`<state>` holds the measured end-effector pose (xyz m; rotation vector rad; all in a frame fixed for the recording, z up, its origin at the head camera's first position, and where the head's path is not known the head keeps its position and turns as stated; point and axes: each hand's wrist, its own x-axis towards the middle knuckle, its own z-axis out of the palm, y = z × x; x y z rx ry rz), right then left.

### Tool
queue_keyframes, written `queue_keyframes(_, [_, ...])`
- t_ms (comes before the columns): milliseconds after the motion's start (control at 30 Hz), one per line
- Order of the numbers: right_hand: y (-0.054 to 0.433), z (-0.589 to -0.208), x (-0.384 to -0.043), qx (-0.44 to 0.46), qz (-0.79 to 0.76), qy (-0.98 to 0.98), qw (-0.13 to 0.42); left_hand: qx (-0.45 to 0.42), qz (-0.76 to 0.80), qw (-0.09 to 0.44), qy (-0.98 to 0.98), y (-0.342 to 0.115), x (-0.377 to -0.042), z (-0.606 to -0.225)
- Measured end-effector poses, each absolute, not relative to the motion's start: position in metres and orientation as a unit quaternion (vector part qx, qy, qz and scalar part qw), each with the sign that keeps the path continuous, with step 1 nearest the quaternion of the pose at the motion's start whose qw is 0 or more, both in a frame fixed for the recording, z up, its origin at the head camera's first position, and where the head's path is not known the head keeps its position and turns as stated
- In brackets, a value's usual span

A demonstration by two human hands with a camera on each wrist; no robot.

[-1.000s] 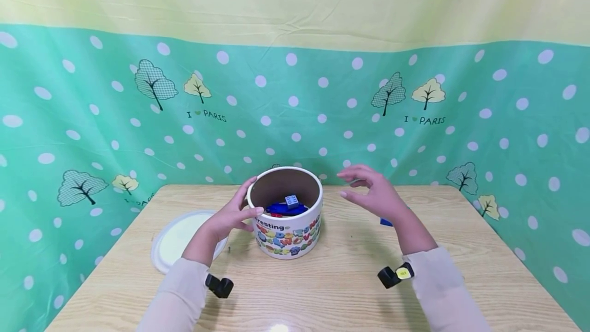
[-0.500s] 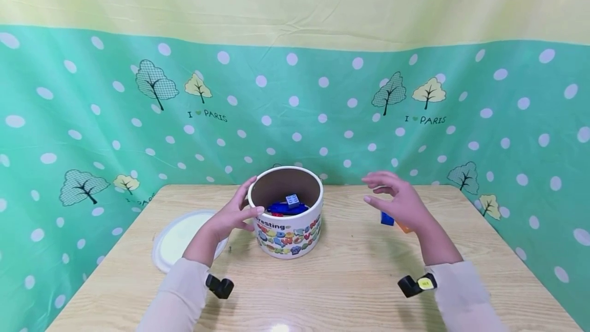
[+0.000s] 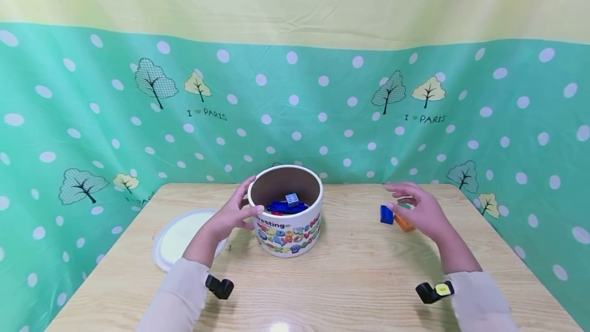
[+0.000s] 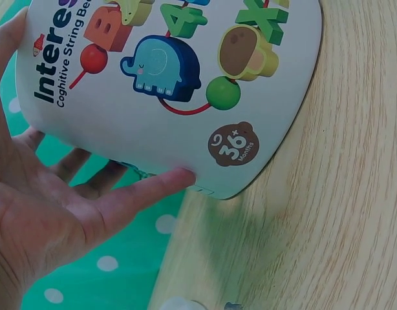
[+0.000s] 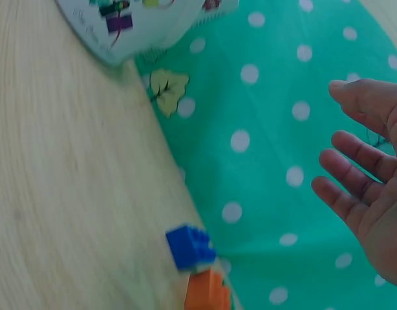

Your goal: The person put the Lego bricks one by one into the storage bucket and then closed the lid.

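Note:
A round white bucket (image 3: 288, 237) printed with colourful letters stands upright on the wooden table. My left hand (image 3: 228, 219) holds its left side, thumb at the front rim and fingers spread along the outer wall. In the bucket lie a light blue brick (image 3: 292, 199), dark blue pieces (image 3: 279, 208) and a bit of red. My right hand (image 3: 421, 214) hovers over loose toy bricks, its fingers relaxed and apart, holding nothing. Below it are a blue brick (image 5: 189, 248) and an orange brick (image 5: 203, 292). Something green shows behind the orange one, partly hidden by the hand.
A white round lid (image 3: 177, 240) lies flat left of the bucket, partly behind the left forearm. A green dotted curtain (image 3: 295, 117) hangs along the back and sides of the table (image 3: 322, 291). Each wrist wears a black camera.
My right hand has moved right and down, away from the bucket to the loose bricks, bringing the blue and orange bricks into view. My left hand stays on the bucket.

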<state>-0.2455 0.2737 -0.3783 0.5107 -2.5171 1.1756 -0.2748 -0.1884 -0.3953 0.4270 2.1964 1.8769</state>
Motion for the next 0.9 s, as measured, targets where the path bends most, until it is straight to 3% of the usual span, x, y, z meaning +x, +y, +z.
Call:
queue_keyframes(633, [0.329,-0.421,-0.249,0.114,0.39,-0.903,0.138,0.153,0.639,0.116,0.745,-0.19,-0.277,-0.397])
queue_keyframes(900, [0.336,-0.431,-0.25,0.084,0.411,-0.903,0.092,0.149,0.635,0.112,0.749,-0.191,-0.278,-0.398])
